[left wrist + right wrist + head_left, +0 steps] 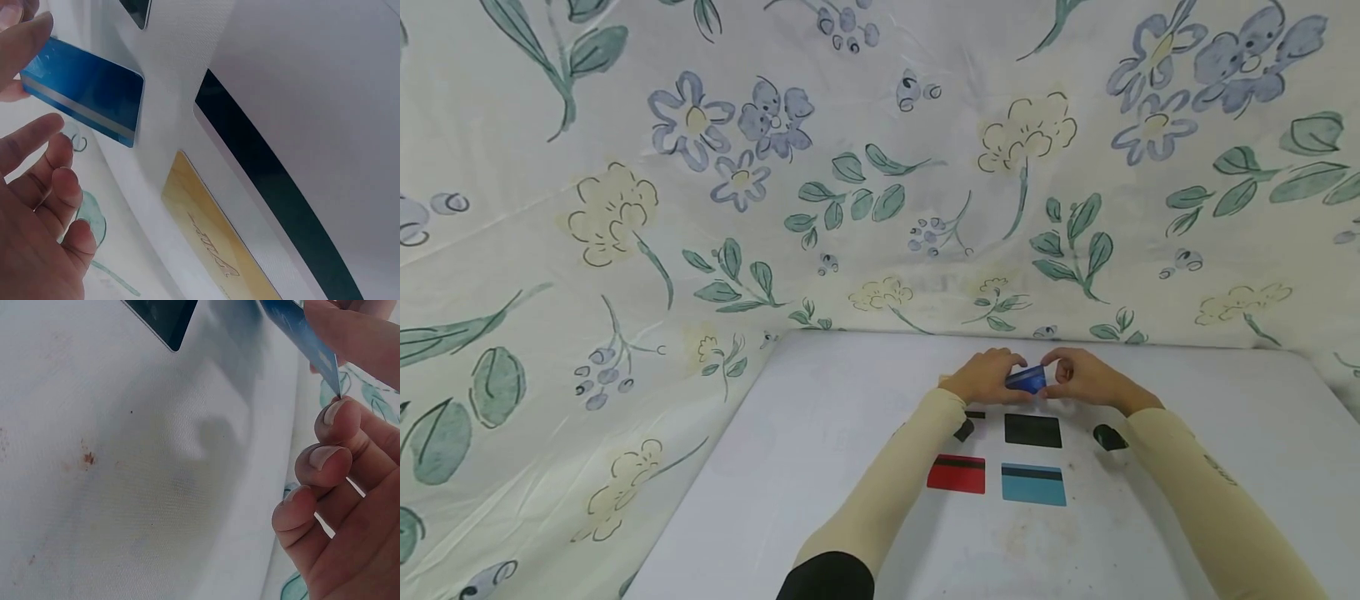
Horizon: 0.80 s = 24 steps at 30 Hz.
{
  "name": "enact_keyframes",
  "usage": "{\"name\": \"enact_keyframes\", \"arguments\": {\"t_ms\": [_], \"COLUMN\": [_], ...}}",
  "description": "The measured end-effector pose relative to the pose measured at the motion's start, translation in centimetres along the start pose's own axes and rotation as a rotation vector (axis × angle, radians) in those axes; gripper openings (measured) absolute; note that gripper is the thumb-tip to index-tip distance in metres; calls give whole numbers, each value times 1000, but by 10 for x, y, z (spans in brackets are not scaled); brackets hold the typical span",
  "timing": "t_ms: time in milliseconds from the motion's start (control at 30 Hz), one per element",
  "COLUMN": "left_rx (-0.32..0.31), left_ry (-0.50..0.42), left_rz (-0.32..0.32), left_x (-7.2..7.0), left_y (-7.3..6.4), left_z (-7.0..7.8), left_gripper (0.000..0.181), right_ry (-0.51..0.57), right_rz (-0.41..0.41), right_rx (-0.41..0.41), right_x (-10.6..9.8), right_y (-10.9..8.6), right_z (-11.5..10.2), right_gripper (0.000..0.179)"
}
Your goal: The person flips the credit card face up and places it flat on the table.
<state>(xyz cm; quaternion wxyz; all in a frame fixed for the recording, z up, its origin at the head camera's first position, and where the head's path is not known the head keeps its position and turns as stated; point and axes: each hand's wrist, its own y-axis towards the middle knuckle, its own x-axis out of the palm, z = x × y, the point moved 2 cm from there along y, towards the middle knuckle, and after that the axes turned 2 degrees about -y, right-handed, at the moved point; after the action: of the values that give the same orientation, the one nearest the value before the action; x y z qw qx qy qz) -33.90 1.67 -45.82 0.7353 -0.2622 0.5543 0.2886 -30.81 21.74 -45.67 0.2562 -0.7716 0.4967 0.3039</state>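
Over the far part of the white table, a blue bank-type card (1028, 380) with a pale stripe (94, 106) is held up between both hands. My left hand (988, 377) pinches its left side, the thumb along one face. From the other side, my right hand (1086, 379) pinches it near a corner, its other fingers curled below in the right wrist view. Below the hands lies a black card (1032, 431). A yellow card (206, 225) and a pale card with a dark stripe (275, 194) lie near the left hand, mostly hidden by it in the head view.
Nearer on the table, a red card (956, 474) and a light blue card (1033, 485) lie side by side, each with a dark stripe. Small brown stains mark the table (87, 456). A floral cloth (850, 233) hangs behind and along the left.
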Motion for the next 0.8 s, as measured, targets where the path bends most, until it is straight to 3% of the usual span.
{"name": "enact_keyframes", "arguments": {"t_ms": [800], "left_rx": [33], "left_ry": [-54], "left_rz": [-3], "left_x": [-2], "left_y": [0], "left_z": [6], "left_gripper": [65], "right_ry": [8], "right_rz": [23], "right_rx": [-2], "right_x": [0], "right_y": [-2], "right_z": [-2], "right_gripper": [62]}}
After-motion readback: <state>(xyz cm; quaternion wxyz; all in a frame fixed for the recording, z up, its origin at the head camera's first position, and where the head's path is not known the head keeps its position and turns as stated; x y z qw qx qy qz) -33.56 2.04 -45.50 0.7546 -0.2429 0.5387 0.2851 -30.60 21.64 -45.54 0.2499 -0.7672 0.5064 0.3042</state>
